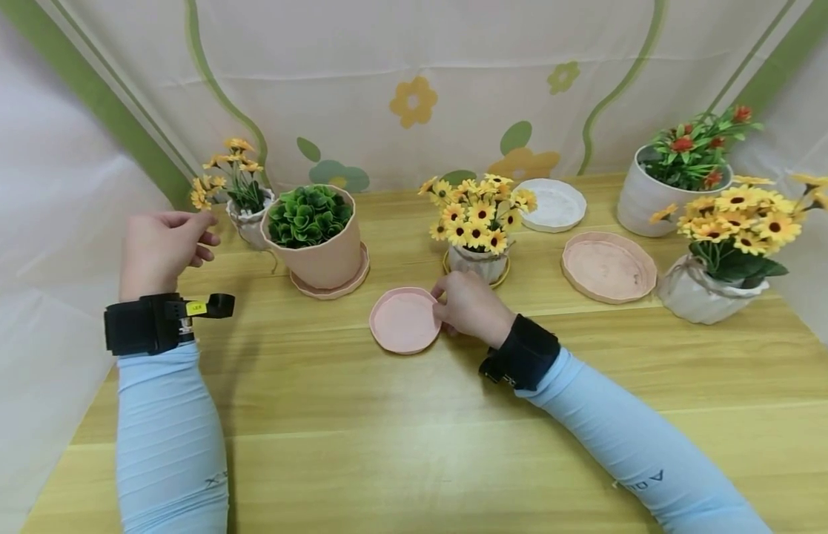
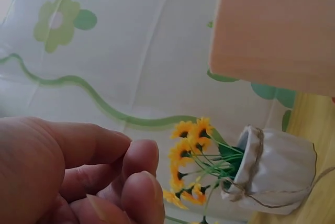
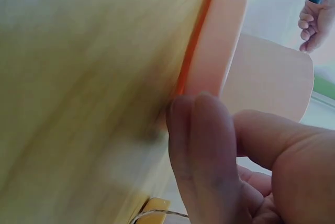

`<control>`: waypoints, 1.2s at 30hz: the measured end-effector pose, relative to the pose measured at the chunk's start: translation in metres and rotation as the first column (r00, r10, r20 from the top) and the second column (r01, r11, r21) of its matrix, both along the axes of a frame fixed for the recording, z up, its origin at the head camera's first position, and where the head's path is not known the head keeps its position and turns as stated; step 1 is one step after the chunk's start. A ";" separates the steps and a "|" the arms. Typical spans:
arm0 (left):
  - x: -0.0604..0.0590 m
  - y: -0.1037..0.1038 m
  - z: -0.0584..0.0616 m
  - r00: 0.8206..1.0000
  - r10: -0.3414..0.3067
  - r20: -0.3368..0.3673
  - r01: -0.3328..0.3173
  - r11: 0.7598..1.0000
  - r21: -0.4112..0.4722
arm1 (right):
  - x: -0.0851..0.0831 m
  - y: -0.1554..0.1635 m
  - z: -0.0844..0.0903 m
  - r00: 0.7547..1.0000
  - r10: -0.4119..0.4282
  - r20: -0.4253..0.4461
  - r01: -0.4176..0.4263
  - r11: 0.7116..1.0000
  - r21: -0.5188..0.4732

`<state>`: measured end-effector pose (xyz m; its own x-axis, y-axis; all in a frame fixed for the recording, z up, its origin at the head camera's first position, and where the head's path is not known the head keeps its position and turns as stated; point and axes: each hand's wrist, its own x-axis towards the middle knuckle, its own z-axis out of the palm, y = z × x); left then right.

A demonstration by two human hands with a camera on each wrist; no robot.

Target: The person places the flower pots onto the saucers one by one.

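My right hand pinches the right edge of a round pink saucer at the middle of the table. In the right wrist view the saucer's rim meets the fingertips, beside the wood surface. My left hand hovers at the left with fingers loosely curled and nothing in them. Nearest to it is a small white pot of yellow flowers, whose twine shows in the left wrist view. Right of that stands a peach pot with a green leafy plant, on a pink saucer.
Just behind my right hand, a white pot of yellow daisies stands on a yellow saucer. Farther right lie a white saucer and a peach saucer. A red-flowered pot and another daisy pot stand at the right edge.
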<state>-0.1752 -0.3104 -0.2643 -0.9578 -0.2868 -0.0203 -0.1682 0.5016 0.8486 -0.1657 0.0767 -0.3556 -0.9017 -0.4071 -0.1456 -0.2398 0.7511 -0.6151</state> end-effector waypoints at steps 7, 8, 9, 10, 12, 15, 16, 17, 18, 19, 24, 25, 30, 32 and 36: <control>-0.008 -0.008 -0.012 0.999 0.007 0.040 -0.007 1.000 -0.005 | 0.001 -0.001 0.001 0.999 -0.004 0.038 0.004 1.000 -0.004; -0.009 -0.009 -0.013 0.999 0.010 0.047 -0.009 1.000 -0.007 | 0.001 -0.001 0.002 0.999 -0.005 0.041 0.005 1.000 -0.005; -0.010 -0.010 -0.015 0.998 0.012 0.056 -0.012 1.000 -0.008 | 0.001 -0.001 0.002 0.999 -0.006 0.044 0.006 1.000 -0.005; -0.011 -0.011 -0.016 0.998 0.012 0.065 -0.011 1.000 -0.012 | 0.001 0.000 0.002 0.999 -0.008 0.047 0.009 1.000 -0.006; -0.013 -0.012 -0.019 0.997 0.011 0.082 -0.010 1.000 -0.018 | 0.001 0.000 0.002 0.999 -0.010 0.048 0.011 1.000 -0.009; -0.016 -0.016 -0.025 0.995 0.011 0.096 -0.009 1.000 -0.019 | 0.001 -0.001 0.001 0.999 -0.005 0.043 0.006 1.000 -0.015; -0.017 -0.017 -0.027 0.995 0.008 0.098 -0.007 1.000 -0.018 | 0.001 -0.001 0.001 0.999 -0.003 0.040 0.003 1.000 -0.016; -0.019 -0.019 -0.029 0.995 0.009 0.100 -0.008 1.000 -0.014 | 0.001 -0.001 0.001 0.999 0.000 0.038 0.001 1.000 -0.015; -0.020 -0.020 -0.031 0.995 0.007 0.102 -0.007 1.000 -0.001 | 0.001 -0.001 0.001 0.999 0.001 0.036 -0.001 1.000 -0.015; -0.021 -0.022 -0.034 0.994 0.006 0.105 -0.006 1.000 0.006 | 0.001 -0.001 0.001 0.999 0.002 0.036 -0.002 1.000 -0.015; -0.026 -0.023 -0.043 0.993 0.010 0.119 -0.014 0.999 0.032 | 0.001 -0.002 0.001 0.999 0.002 0.040 -0.001 1.000 -0.021; -0.027 -0.023 -0.045 0.992 0.012 0.122 -0.016 0.999 0.030 | 0.001 -0.002 0.001 0.999 0.002 0.043 0.000 1.000 -0.024; -0.031 -0.020 -0.051 0.991 0.021 0.133 -0.026 0.999 0.033 | 0.000 -0.001 0.001 0.998 -0.002 0.060 0.004 0.999 -0.035; -0.033 -0.020 -0.053 0.990 0.029 0.139 -0.035 0.999 0.040 | 0.000 -0.001 0.001 0.998 -0.004 0.061 0.006 0.999 -0.035; -0.036 -0.020 -0.056 0.987 0.047 0.154 -0.055 0.997 0.050 | 0.000 -0.001 0.001 0.999 0.001 0.052 0.001 1.000 -0.029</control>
<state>-0.2108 -0.3306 -0.3204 -0.9263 -0.3298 -0.1822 -0.3224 0.4436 0.8363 -0.1655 0.0756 -0.3545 -0.8931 -0.4119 -0.1810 -0.2067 0.7330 -0.6481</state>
